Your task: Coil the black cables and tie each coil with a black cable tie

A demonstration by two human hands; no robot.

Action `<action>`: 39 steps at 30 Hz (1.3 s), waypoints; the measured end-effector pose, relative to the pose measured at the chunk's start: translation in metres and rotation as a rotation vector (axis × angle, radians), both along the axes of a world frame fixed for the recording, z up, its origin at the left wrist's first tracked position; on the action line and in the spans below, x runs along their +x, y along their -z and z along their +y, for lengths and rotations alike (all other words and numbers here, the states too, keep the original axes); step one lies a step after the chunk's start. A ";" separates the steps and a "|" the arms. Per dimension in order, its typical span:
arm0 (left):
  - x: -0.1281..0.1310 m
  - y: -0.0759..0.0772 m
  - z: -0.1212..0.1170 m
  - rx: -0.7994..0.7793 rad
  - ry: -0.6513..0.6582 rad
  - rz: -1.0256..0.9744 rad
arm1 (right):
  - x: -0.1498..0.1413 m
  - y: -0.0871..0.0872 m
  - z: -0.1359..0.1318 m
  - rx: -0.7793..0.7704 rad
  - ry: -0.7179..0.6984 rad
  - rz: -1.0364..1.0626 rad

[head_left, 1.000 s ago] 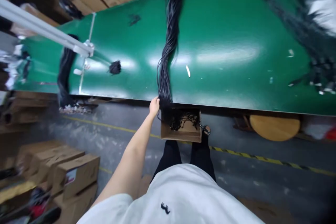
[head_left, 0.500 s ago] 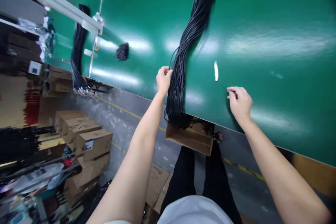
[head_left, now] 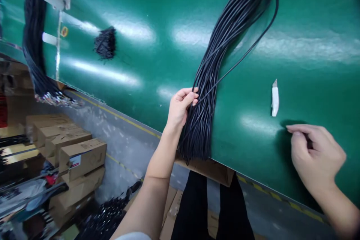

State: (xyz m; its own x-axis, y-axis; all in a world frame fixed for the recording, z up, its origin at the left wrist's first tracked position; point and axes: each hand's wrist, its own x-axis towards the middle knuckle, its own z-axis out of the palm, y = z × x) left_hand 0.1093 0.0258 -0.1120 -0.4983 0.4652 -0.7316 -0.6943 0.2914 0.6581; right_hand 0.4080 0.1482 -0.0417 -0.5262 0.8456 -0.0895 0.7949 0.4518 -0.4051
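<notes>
A thick bundle of long black cables (head_left: 206, 120) lies across the green table, its near ends at the front edge. At the bundle's left side, my left hand (head_left: 180, 107) pinches a single black cable between thumb and fingers. One cable bows out to the bundle's right in a loose loop. My right hand (head_left: 317, 153) hovers over the table at the right, fingers curled and thumb against the index finger; whether anything is inside is hidden. A white utility knife (head_left: 275, 100) with its blade tip showing lies just beyond that hand.
A small pile of short black pieces (head_left: 105, 43) sits on the green table (head_left: 146, 71) at left. Farther left hangs another cable bundle (head_left: 35, 52) over the edge. An open cardboard box (head_left: 216, 171) is below the front edge; stacked cartons (head_left: 81, 157) stand on the floor.
The view has shifted closer, moving the bundle and knife right in the picture. A cable now bows out from the bundle's right side. My left hand still pinches at the bundle's left side.
</notes>
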 end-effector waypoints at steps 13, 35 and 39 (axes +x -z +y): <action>-0.006 0.010 -0.007 0.130 -0.021 0.030 | -0.006 0.004 -0.002 0.010 -0.022 -0.011; -0.011 0.002 -0.004 0.036 0.088 -0.053 | -0.003 -0.002 0.001 -0.002 -0.006 0.009; -0.011 0.002 -0.002 0.056 0.081 -0.064 | -0.002 -0.002 0.001 0.004 -0.007 0.005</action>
